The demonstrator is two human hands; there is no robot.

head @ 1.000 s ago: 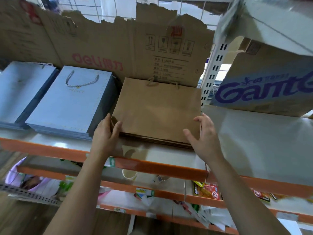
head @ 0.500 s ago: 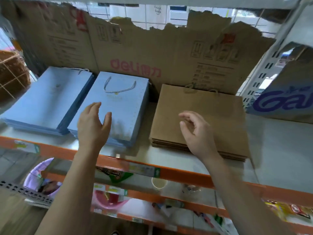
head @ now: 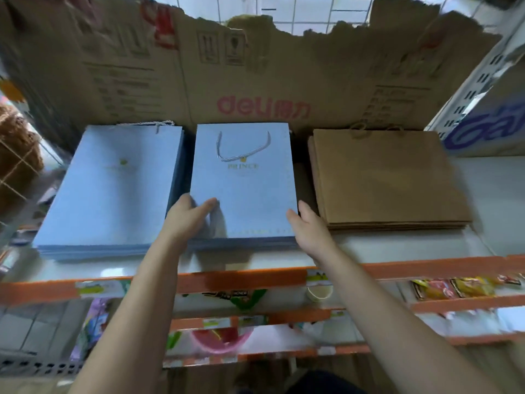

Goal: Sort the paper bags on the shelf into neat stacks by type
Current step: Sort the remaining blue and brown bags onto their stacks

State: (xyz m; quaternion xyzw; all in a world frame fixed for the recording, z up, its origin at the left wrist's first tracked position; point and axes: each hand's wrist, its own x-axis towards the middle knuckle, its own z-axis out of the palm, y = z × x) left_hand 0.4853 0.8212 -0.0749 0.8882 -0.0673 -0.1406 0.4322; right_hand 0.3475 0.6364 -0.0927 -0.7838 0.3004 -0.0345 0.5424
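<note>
Your left hand (head: pixel 189 216) and right hand (head: pixel 308 227) lie open, flat against the sides of the middle blue stack (head: pixel 244 189) at the shelf's (head: pixel 255 258) front edge, gripping nothing. Press inward evenly and square its edges.

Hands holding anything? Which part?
Both hands flank the middle blue stack at its near corners, pressing its sides; nothing lifted.

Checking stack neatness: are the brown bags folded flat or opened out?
Folded flat. The brown bags lie in a low, even stack on the shelf, handles at the back.
</note>
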